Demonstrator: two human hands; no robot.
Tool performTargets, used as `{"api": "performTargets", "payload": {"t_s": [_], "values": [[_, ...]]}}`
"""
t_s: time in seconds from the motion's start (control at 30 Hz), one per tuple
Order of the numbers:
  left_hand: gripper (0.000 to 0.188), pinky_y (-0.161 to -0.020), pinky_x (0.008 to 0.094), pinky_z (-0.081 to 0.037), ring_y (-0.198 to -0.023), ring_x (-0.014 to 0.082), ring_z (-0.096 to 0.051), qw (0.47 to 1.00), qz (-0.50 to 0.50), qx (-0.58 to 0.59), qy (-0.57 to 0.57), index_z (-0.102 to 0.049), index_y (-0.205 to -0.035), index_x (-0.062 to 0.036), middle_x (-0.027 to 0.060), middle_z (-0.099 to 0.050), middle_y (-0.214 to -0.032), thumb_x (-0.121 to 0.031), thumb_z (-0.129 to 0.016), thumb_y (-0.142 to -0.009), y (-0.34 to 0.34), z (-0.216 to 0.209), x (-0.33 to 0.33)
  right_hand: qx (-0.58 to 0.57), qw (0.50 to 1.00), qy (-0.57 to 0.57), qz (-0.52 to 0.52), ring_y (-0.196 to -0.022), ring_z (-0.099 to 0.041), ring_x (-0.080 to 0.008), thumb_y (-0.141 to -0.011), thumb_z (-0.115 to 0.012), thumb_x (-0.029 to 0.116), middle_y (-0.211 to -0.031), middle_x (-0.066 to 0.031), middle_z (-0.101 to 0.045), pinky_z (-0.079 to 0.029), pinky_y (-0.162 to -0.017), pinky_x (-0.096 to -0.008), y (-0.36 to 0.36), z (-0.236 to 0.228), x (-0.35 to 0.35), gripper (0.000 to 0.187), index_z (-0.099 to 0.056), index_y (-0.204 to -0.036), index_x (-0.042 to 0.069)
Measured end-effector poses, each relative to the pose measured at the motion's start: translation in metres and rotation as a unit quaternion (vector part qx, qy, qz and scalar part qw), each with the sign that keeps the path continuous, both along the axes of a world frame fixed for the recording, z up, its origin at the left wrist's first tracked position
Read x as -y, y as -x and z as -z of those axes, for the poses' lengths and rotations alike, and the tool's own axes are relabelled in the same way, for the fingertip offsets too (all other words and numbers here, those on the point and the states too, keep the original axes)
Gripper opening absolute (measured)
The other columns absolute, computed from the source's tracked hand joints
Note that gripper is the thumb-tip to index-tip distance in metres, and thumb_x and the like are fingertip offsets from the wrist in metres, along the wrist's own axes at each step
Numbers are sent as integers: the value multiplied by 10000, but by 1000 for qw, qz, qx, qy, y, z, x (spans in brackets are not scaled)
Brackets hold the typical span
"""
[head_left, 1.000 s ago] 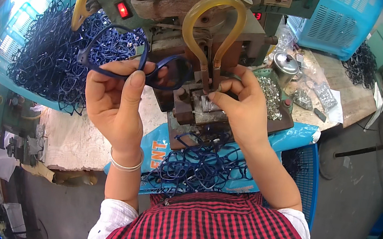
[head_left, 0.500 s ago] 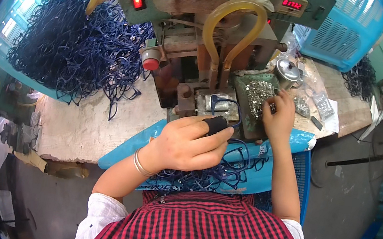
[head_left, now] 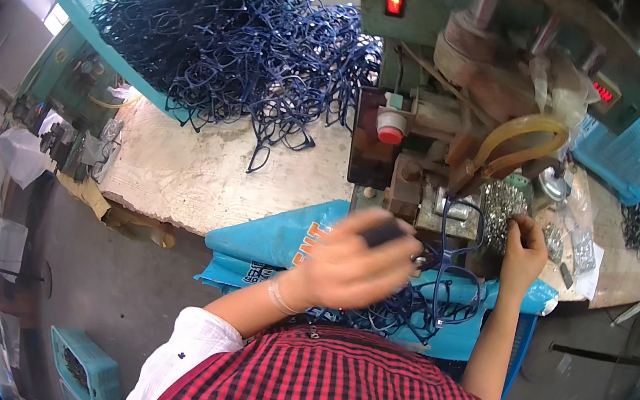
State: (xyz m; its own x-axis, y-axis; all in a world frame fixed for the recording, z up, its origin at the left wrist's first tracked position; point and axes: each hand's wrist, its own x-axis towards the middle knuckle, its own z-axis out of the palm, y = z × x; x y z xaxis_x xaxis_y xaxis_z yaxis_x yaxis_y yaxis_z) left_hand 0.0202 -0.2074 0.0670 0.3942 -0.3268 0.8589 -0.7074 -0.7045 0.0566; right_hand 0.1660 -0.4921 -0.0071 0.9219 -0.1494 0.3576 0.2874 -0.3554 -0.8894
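Head view shows us one blue spectacle frame (head_left: pixel 447 257) just right of the left hand (head_left: pixel 356 262); its lower rim could perhaps catch in the loose frames (head_left: pixel 385 317) beneath, if pulled too quickly. This hand, blurred, is palm-down, half curled; we cannot tell its grip. Beside metal bits (head_left: pixel 502 208) at its left, the right hand (head_left: pixel 526 249) has fingertips near together; what they pinch, we cannot tell.

a pale wooden bench (head_left: pixel 201 171) bears a green machine (head_left: pixel 458 60) and loose blue spectacle frames (head_left: pixel 286 118)
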Motion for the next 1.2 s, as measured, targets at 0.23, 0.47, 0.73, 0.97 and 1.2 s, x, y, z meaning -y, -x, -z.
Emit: {"api": "performTargets", "payload": {"t_s": [0.23, 0.47, 0.73, 0.97, 1.2], "values": [[236, -895, 395, -486, -987, 314, -634, 919, -370, -110, 81, -694, -1040, -78, 100, -691, -1041, -43, -713, -808, -81, -1, -124, -22, 999, 7, -22, -850, -641, -107, -893, -688, 41, -923, -49, -721, -498, -795, -252, 16, -34, -19, 146, -719, -1030, 1], [234, -778, 464, -539, -997, 340, -627, 781, -553, -289, -18, -691, -1040, -142, 117, -668, -1003, -164, -658, -810, -176, 94, -162, 5, 995, 95, -3, -844, -663, -123, -854, -717, 13, -906, -59, -725, -512, -792, -267, 11, -31, -29, 139, -739, -991, 3], [328, -793, 409, -501, -877, 323, -585, 873, -402, -272, -40, -729, -1041, -126, 106, -685, -870, -31, -639, -741, -70, 109, -179, -92, 992, -66, -54, -869, -656, -124, -836, -723, 15, -940, -47, -719, -509, -804, -256, 50, -51, 9, 150, -734, -984, -7], [213, -846, 430, -532, -954, 350, -652, 789, -413, -450, -62, -749, -998, -107, 139, -715, -936, -129, -680, -798, -55, 58, -150, -58, 982, 10, -182, -887, -667, -129, -766, -750, 56, -928, -61, -719, -495, -833, -259, 16, -111, -71, 225, -701, -973, -17], [102, -792, 337, -505, -877, 216, -612, 905, -139, -215, 341, -658, -1021, -4, 108, -636, -985, -49, -653, -930, -33, 11, -88, -82, 966, -103, -224, -884, -625, -110, -751, -752, 26, -890, -62, -683, -487, -838, -272, 28, -109, -91, 551, -560, -1263, -44]]}}
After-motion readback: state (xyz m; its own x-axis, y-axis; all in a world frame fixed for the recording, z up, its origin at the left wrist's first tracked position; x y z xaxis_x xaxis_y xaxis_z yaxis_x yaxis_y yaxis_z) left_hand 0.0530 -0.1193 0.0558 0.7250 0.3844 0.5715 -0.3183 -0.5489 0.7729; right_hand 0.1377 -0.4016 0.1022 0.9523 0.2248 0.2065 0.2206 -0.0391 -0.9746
